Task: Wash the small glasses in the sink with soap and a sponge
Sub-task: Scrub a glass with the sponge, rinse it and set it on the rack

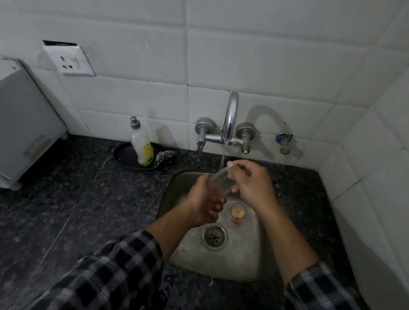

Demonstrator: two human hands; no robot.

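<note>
Obs: clear glass is held tilted over the sink, its upper end in the water stream from the tap.
Left hand: fingers curled round the lower end of the glass.
Right hand: fingers bent over the upper end, gripping at the rim.
Second glass stands upright on the sink floor, just beyond the drain, with an amber tint inside.

Step, as judged: rinsing.
To do it well:
- Point the mouth into the stream so water fills the glass and spills out.
- Turn it with the right hand while the left steadies the base.
- Grip firmly, since wet glass slips.
- Hold it low over the basin and away from the metal spout.

Unclear:
- Neither hand shows a sponge.
- The crumpled object beside the soap bottle on the dark dish, at the back of the surface, may be the sponge; the picture is too dim to confirm.
- Suds on the glass cannot be told from droplets.
- The right fingers cover the rim, and the left palm is hidden.
- The amber in the second glass could be liquid or residue.
</note>
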